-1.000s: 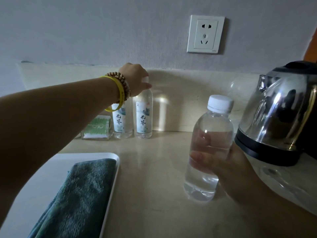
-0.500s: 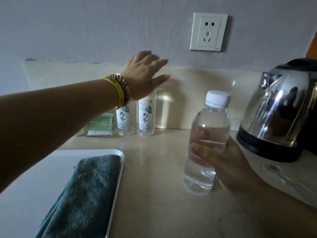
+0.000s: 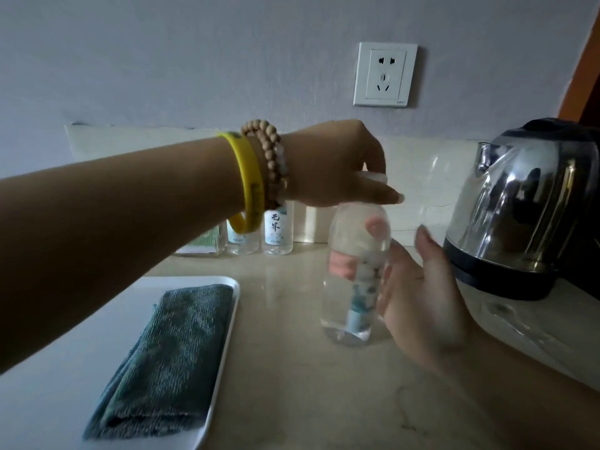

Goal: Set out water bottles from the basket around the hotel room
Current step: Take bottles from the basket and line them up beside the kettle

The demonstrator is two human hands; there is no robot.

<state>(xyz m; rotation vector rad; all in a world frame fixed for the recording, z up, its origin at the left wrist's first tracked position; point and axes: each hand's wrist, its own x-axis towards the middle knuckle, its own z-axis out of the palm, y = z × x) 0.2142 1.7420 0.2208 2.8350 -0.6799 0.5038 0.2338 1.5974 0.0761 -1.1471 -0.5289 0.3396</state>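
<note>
Mid-task. One bottle stands upright on the table, between the tray and the kettle, not yet let go. Left hand reaches over from above, fingers pinching its white cap. Right hand cups the body: its fingers wrap the far side and show through the water, thumb lifted off. Two small labelled bottles already stand side by side at the back wall, so that spot looks stocked. Likely left: settle this bottle, release, fetch more. Basket not in view, so remaining count unknown. Folded cloth lies on the tray.
</note>
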